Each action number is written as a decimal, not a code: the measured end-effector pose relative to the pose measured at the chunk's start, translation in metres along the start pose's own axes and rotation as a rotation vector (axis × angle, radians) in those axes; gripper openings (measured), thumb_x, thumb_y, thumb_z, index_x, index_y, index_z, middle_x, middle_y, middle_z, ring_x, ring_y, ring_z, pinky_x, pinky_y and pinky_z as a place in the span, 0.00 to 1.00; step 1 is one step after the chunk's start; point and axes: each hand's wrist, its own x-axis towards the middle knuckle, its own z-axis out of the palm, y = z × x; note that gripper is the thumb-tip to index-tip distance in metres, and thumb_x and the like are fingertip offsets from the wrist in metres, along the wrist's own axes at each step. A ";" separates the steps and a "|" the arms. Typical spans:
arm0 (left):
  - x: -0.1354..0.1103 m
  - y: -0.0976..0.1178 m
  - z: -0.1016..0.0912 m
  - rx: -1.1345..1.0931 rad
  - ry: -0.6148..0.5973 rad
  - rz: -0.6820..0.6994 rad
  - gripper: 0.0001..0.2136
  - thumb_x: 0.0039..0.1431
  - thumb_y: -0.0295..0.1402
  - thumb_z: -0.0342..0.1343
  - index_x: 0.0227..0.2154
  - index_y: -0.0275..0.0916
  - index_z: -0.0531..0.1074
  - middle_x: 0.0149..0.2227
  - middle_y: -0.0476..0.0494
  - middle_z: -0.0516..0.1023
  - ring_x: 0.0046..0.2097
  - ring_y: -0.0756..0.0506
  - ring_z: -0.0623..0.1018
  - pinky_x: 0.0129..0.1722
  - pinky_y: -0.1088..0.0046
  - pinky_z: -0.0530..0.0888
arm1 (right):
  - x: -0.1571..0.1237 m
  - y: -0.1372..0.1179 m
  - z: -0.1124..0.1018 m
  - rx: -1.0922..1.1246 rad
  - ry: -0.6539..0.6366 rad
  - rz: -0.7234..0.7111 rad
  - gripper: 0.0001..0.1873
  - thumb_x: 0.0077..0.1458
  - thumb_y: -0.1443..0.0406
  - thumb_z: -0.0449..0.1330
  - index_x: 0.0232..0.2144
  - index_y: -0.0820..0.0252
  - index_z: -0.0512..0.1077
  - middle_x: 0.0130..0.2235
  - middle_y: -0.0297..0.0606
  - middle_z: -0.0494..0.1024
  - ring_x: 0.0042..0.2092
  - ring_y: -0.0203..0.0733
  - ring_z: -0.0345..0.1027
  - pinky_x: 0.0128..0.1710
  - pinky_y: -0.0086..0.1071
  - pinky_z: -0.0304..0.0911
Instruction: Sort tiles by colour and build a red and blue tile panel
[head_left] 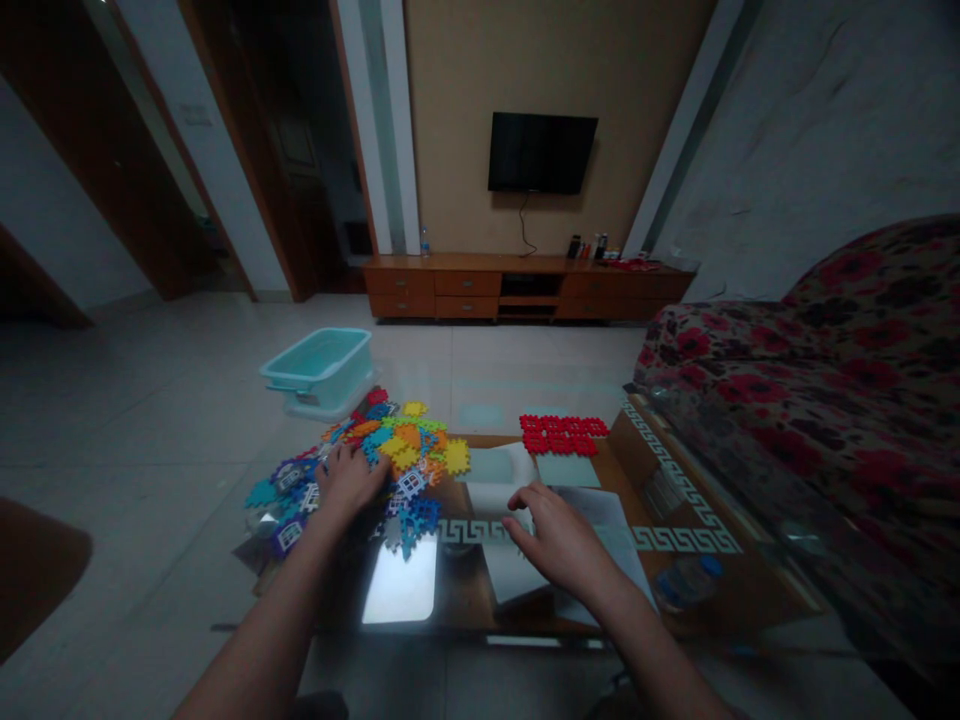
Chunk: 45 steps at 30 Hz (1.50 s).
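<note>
A heap of coloured plastic interlocking tiles (390,445) in orange, yellow, blue, purple and red lies on a glass-topped table (675,540). My left hand (346,482) rests on the near edge of the heap, fingers curled down into the pieces; what they hold, if anything, is hidden. My right hand (556,540) lies flat on the glass with fingers spread, holding nothing, over white papers (592,520). Farther back a flat red panel of joined tiles (562,434) sits on the glass.
A teal plastic tub (319,368) stands at the table's far left. A floral sofa (810,380) runs along the right. A wooden TV cabinet (525,288) with a wall television (541,152) is across the tiled floor. A water bottle (686,582) lies under the glass.
</note>
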 end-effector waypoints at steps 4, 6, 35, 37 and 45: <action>-0.001 0.001 -0.001 0.021 0.057 0.013 0.29 0.62 0.50 0.39 0.47 0.33 0.77 0.60 0.26 0.67 0.64 0.28 0.62 0.60 0.43 0.58 | 0.000 -0.002 -0.001 -0.012 -0.014 0.009 0.08 0.61 0.63 0.58 0.41 0.60 0.72 0.44 0.45 0.76 0.47 0.51 0.72 0.47 0.40 0.64; -0.002 0.002 -0.004 0.004 0.115 0.018 0.27 0.62 0.49 0.40 0.47 0.35 0.77 0.60 0.28 0.69 0.63 0.29 0.63 0.60 0.44 0.58 | 0.000 -0.002 -0.001 -0.018 -0.015 0.012 0.08 0.61 0.63 0.58 0.41 0.60 0.72 0.44 0.45 0.76 0.47 0.52 0.72 0.47 0.41 0.64; -0.046 0.087 -0.018 -1.561 -0.271 0.078 0.23 0.44 0.37 0.71 0.43 0.36 0.74 0.35 0.48 0.76 0.30 0.50 0.78 0.35 0.70 0.78 | 0.011 -0.004 0.002 0.459 0.084 0.021 0.07 0.58 0.63 0.60 0.37 0.58 0.76 0.37 0.40 0.80 0.37 0.42 0.72 0.37 0.34 0.64; -0.055 0.094 -0.020 -1.543 -0.365 0.107 0.20 0.46 0.38 0.70 0.40 0.35 0.75 0.33 0.47 0.77 0.30 0.51 0.78 0.35 0.70 0.78 | 0.013 -0.006 0.001 0.572 0.081 0.042 0.09 0.58 0.61 0.60 0.38 0.58 0.77 0.36 0.39 0.80 0.37 0.42 0.73 0.38 0.35 0.65; -0.076 0.108 -0.034 -1.488 -0.580 0.184 0.15 0.49 0.42 0.69 0.32 0.36 0.75 0.27 0.49 0.78 0.26 0.51 0.76 0.29 0.73 0.74 | 0.018 -0.004 0.001 0.895 0.093 0.117 0.12 0.54 0.55 0.62 0.30 0.59 0.76 0.28 0.37 0.76 0.30 0.39 0.66 0.31 0.33 0.60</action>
